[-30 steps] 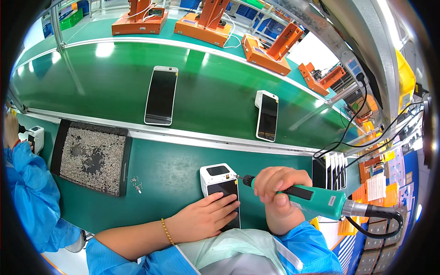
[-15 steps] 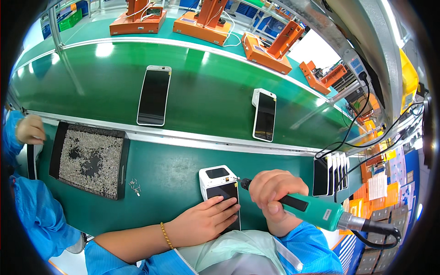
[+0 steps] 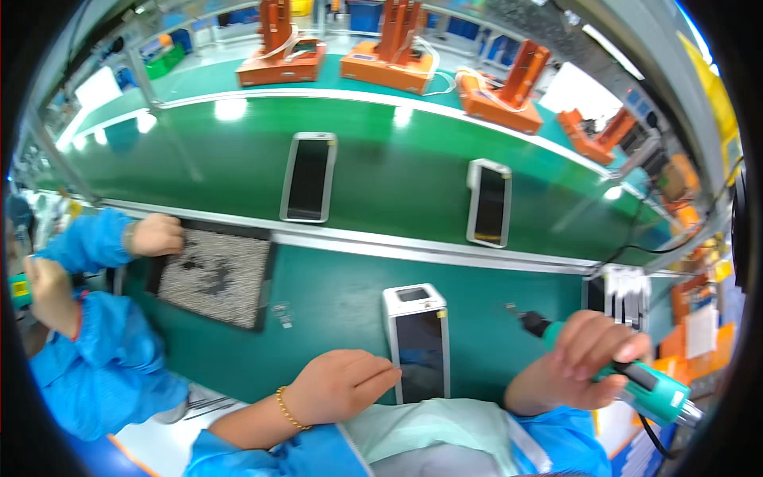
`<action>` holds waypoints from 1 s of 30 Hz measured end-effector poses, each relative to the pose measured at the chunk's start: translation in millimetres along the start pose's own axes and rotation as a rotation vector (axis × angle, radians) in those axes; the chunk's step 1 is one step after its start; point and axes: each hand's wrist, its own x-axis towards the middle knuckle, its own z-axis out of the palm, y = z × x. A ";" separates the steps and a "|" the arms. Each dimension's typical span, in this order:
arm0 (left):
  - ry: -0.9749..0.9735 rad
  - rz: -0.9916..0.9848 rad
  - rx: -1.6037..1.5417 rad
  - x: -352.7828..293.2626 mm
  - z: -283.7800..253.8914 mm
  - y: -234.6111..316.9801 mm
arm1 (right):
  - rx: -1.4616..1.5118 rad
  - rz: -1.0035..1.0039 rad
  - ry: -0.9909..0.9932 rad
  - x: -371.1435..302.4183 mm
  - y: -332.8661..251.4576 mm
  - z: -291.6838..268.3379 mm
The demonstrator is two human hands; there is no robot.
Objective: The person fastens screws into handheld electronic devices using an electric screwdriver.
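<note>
A white handheld terminal point(image 3: 421, 350) with a dark screen lies on the green bench in front of me, its small upper window facing up. Beside its left edge is my left hand point(image 3: 342, 385), the fingers bent and drawn together, their tips at that edge. Whatever is under them is hidden. My right hand point(image 3: 584, 358) is wrapped around a green and black electric screwdriver point(image 3: 656, 389), held off to the right of the terminal. Its bit points left, with a small blurred piece at the tip, apart from the terminal.
A black tray of small screws point(image 3: 214, 274) sits to the left, a few loose screws point(image 3: 283, 315) beside it. A co-worker's hand point(image 3: 156, 235) touches the tray. Two terminals point(image 3: 309, 179) lie on the green belt. Several more stand at the right point(image 3: 628, 298). Orange fixtures point(image 3: 385, 71) line the back.
My right hand has drawn the screwdriver away from the terminal to the right. My left hand has slid off the screen to its left edge. The co-worker's hand has reached the tray.
</note>
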 end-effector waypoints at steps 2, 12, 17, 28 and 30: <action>0.105 -0.221 0.002 -16.8 -4.5 -2.1 | -0.071 -0.049 0.026 2.4 -4.4 -2.9; 0.251 -0.811 0.466 -63.2 -2.0 -32.2 | -0.021 -0.097 -0.043 0.0 -6.3 -13.3; 0.234 -0.880 0.486 -45.9 1.7 -32.0 | -0.071 -0.110 -0.052 1.5 -20.1 -14.4; 0.062 -0.850 0.590 -45.0 11.6 -44.7 | -0.070 -0.134 -0.037 -0.6 -20.3 -11.7; 0.092 -0.831 0.557 -43.0 9.8 -42.7 | -0.080 -0.132 -0.045 -0.3 -19.6 -10.7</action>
